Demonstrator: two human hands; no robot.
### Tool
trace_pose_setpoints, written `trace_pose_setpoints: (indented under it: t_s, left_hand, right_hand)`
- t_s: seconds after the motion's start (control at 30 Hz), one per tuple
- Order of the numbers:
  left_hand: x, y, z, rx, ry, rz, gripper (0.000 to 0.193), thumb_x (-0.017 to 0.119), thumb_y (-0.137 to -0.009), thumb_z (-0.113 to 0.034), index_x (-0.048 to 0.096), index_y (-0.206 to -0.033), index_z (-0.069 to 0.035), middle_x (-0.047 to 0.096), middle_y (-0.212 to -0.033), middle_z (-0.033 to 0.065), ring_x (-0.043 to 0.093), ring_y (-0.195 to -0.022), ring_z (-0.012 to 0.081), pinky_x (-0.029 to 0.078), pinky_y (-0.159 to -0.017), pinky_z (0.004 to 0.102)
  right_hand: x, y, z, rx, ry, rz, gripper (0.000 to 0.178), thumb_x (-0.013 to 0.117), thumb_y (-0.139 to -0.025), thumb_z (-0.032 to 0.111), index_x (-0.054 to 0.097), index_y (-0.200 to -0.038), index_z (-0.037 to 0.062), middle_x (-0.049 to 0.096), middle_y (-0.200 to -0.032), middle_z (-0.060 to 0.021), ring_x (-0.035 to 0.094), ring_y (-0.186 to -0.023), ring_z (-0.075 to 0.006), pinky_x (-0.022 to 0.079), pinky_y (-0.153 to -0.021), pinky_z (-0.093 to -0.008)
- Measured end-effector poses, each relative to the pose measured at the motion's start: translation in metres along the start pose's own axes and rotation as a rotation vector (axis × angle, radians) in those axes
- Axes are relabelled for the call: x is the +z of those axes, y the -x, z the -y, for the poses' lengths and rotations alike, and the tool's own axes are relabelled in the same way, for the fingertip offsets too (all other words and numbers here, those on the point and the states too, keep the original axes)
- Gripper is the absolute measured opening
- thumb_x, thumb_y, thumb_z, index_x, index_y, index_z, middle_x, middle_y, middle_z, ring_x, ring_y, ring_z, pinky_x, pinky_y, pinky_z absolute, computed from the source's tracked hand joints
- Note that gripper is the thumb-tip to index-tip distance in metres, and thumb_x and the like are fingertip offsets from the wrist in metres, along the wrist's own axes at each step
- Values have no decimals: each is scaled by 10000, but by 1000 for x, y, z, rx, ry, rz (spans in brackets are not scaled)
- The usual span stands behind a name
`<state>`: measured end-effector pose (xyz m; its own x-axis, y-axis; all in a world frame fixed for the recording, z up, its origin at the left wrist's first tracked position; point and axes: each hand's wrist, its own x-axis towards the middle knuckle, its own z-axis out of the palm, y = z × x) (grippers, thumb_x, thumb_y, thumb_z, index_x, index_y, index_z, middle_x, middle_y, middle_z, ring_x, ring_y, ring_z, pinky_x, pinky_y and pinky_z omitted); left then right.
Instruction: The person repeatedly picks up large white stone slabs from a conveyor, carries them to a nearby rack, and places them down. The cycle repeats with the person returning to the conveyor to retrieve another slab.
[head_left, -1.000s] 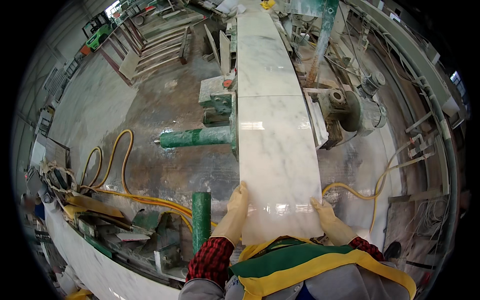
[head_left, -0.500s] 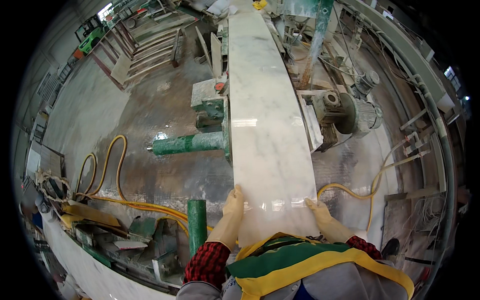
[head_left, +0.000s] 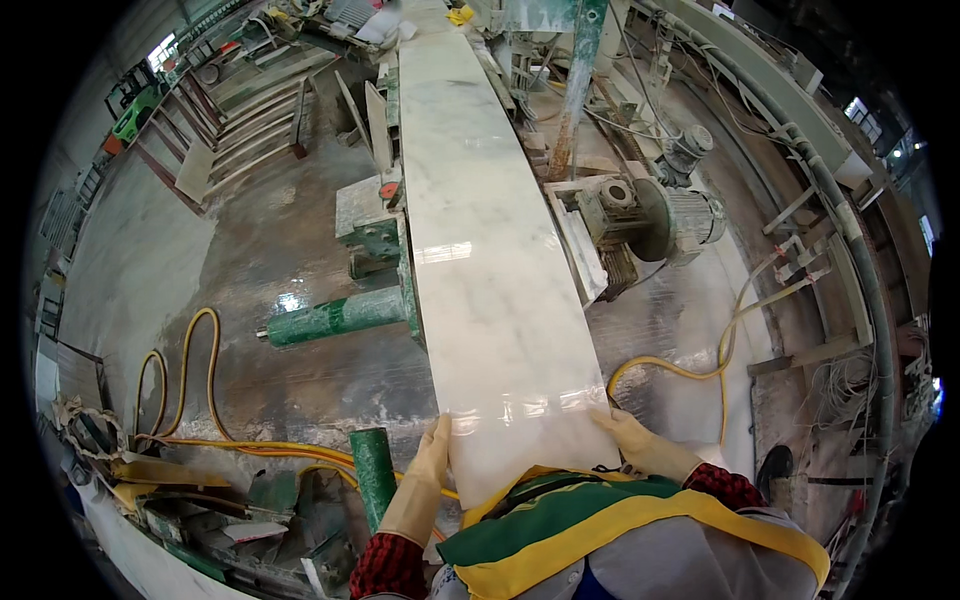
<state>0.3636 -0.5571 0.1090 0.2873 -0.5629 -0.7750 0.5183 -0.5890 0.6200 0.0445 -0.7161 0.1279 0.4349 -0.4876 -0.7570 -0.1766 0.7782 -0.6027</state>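
Gripping the side edges of one polished marble slab (head_left: 500, 300) at lower centre, the left hand (head_left: 428, 462) and right hand (head_left: 636, 438) wear two cream gloves; two green cylinders (head_left: 340, 318) appear centre-left, one green forklift (head_left: 136, 116) upper left.

The left head-worn fisheye looks down and ahead from above the person's green-and-yellow apron (head_left: 600, 530), close over the left hand (head_left: 430, 462) and right hand (head_left: 632, 434), reaching along the white marble slab (head_left: 490, 240) to a distant green forklift (head_left: 136, 114).
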Motion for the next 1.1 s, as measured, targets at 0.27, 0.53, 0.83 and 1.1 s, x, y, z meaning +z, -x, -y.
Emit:
trace_pose_setpoints:
  t_s: [0.27,0.53,0.83,1.1]
  left_hand:
    - [19,4,17,9,-259,-215,632,455,-1031,-579,570,-1383,-68,666,-1186,76,616,-1052,178,496,-919,344]
    - [-1,-35,44,132,74,-12,606,471,-1027,-570,600,-1361,-80,665,-1206,82,634,-1042,222,523,-883,359]
    - [-17,21,72,-39,197,-10,547,536,-1030,-497,688,-1106,23,710,-1027,68,664,-917,191,544,-758,365]
    - [-7,10,90,153,121,-60,480,527,-1049,-474,688,-1053,-22,693,-917,47,622,-828,133,508,-744,324]
  right_hand:
    - [4,-1,-11,-136,138,-185,510,725,-969,333,610,-1340,1,670,-1214,-86,629,-1090,-193,527,-934,-352]
    - [0,-11,-13,-169,68,-92,455,671,-1005,328,624,-1297,-18,681,-1188,-100,651,-1021,-196,538,-890,-334]
    - [-30,13,-44,-178,483,-107,594,601,-991,519,669,-1210,-28,721,-972,-120,676,-807,-177,559,-712,-339]
    - [-8,26,-20,-151,605,-218,577,653,-973,479,661,-1247,-28,729,-991,-138,686,-670,-173,562,-594,-297]
